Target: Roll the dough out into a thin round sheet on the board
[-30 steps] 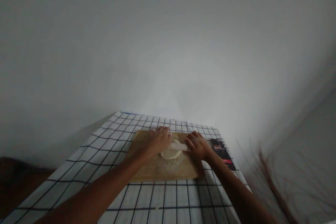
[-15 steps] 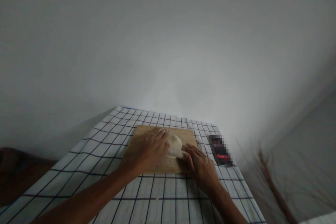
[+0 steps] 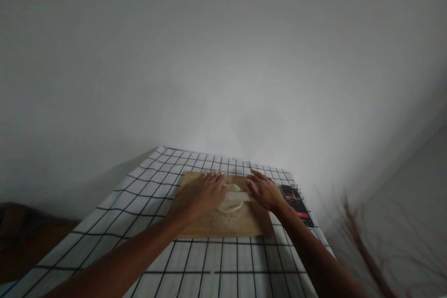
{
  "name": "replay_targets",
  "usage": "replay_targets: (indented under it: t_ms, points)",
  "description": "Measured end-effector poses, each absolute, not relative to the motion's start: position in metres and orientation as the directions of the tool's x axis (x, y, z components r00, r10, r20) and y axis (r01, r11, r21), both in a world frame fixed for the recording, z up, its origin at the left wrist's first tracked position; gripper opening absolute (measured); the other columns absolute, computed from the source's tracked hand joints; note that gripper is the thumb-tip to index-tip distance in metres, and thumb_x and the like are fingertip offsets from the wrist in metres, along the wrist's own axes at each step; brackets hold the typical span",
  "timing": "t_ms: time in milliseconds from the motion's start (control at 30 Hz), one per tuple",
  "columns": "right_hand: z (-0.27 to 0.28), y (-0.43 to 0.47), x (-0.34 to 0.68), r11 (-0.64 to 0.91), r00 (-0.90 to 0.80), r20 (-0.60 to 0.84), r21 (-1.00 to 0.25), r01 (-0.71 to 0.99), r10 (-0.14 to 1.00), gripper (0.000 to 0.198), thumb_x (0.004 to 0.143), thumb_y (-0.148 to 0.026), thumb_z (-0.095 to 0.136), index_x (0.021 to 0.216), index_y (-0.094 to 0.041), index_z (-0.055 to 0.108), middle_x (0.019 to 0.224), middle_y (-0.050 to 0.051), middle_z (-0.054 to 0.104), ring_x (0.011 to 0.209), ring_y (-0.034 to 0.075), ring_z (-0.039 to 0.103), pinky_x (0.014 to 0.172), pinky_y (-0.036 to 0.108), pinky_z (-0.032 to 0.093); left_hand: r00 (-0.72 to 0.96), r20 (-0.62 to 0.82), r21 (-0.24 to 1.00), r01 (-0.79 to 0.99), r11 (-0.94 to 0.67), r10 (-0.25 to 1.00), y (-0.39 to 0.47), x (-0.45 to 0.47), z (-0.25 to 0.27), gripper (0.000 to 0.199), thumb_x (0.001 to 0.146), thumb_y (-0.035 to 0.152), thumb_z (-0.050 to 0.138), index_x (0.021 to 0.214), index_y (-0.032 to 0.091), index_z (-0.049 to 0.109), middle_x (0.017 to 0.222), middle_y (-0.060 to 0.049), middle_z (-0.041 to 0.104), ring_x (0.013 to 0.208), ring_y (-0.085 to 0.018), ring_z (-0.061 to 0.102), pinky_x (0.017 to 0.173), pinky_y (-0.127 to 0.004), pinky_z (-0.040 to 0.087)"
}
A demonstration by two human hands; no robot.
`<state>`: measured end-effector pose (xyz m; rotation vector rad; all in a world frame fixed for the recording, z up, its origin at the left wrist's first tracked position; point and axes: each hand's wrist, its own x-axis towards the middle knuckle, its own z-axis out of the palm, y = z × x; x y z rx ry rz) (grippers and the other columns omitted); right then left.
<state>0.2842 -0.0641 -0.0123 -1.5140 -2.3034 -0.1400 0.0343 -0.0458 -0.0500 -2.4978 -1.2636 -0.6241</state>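
A round, flattened piece of pale dough (image 3: 230, 206) lies on a wooden board (image 3: 223, 230). Across the dough runs a whitish rolling pin (image 3: 240, 196), both its ends covered by my hands. My left hand (image 3: 209, 191) presses palm down on its left end, fingers stretched forward past it. At the right end, my right hand (image 3: 266, 192) rests on the pin with its fingers extended and slightly apart. Flour dusts the wood in front of the dough.
A white cloth with dark grid lines (image 3: 209, 260) covers the table. A phone (image 3: 296, 205) with a lit screen lies right of the board. Beyond the table's far edge stands a pale wall (image 3: 223, 56). Thin brown branches (image 3: 363, 242) rise at the lower right.
My right hand has moved forward along with the rolling pin, and its fingers have straightened. More of the dough's near side now shows. My left hand stays near the pin's left end.
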Motion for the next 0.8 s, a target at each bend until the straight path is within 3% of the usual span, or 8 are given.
replay_targets:
  t_ms: [167,300,567,800]
  points:
    - [-0.021,-0.039,0.292,0.516,-0.463,0.279,-0.156,0.842,0.841,0.048,0.110,-0.039,0.029,0.125,-0.019,0.070,0.138,0.009,0.065,0.144,0.021,0.045,0.118,0.041,0.039,0.518,0.485,-0.059,0.823,-0.564,0.705,-0.043,0.037,-0.053,0.041,0.098,0.015,0.038,0.131,0.006,0.061,0.139,-0.023,0.063,0.137,-0.034,0.054,0.116,-0.054,0.040]
    - [-0.042,-0.054,0.298,0.483,-0.402,0.344,-0.191,0.855,0.848,0.047,0.109,-0.038,0.032,0.131,-0.017,0.067,0.144,0.011,0.061,0.143,0.023,0.047,0.119,0.043,0.038,0.512,0.492,-0.061,0.827,-0.558,0.704,-0.058,0.041,-0.048,0.042,0.099,0.017,0.037,0.133,0.006,0.058,0.142,-0.023,0.061,0.141,-0.034,0.049,0.119,-0.055,0.036]
    - [-0.045,-0.141,0.280,0.409,-0.278,0.410,-0.276,0.870,0.869,0.042,0.109,-0.038,0.035,0.136,-0.023,0.063,0.149,0.007,0.057,0.142,0.023,0.049,0.118,0.044,0.042,0.449,0.474,0.067,0.839,-0.540,0.757,-0.079,0.040,-0.044,0.047,0.102,0.029,0.038,0.143,0.014,0.053,0.148,-0.015,0.058,0.139,-0.029,0.053,0.112,-0.048,0.047]
    - [-0.048,-0.162,0.268,0.366,-0.258,0.454,-0.168,0.915,0.853,0.034,0.106,-0.040,0.044,0.133,-0.031,0.063,0.150,0.004,0.056,0.141,0.028,0.048,0.116,0.050,0.042,0.559,0.522,-0.027,0.765,-0.643,0.644,-0.087,0.024,-0.055,0.046,0.103,0.028,0.036,0.142,0.010,0.053,0.148,-0.017,0.058,0.137,-0.029,0.055,0.114,-0.048,0.047]
